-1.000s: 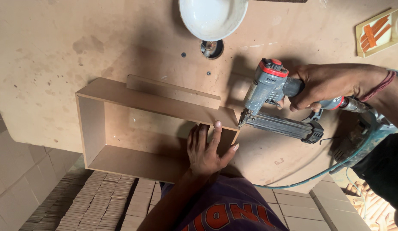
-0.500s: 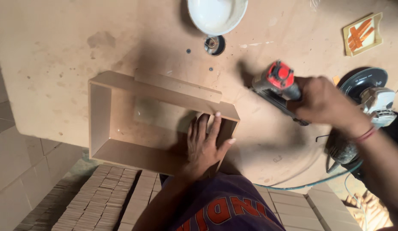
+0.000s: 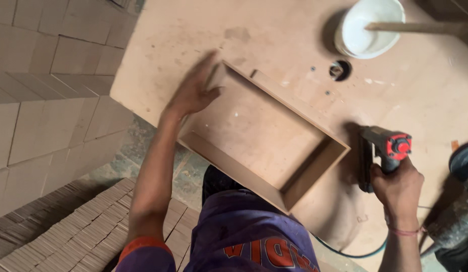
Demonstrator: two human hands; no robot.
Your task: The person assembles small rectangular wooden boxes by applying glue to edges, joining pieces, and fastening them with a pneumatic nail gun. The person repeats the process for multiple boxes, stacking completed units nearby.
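Note:
A rectangular frame (image 3: 314,131) of brown fibreboard lies on a large fibreboard work surface (image 3: 274,35). My left hand (image 3: 193,93) rests on the frame's far left corner, fingers spread over the end panel and thumb hooked inside. My right hand (image 3: 397,189) holds a red and grey nail gun (image 3: 382,151) by its handle, set down on the board just right of the frame's right end. The gun's nose points away from the frame.
A white bucket (image 3: 367,30) with a wooden stick across it stands at the far edge. A dark round hole (image 3: 339,70) is beside it. A power tool (image 3: 460,211) and hose lie at the right. Stacked board strips (image 3: 67,236) and panels (image 3: 37,100) lie left.
My left hand went from the frame's near right corner to its far left corner. The nail gun came away from the frame's right end and now rests on the board. The frame looks turned.

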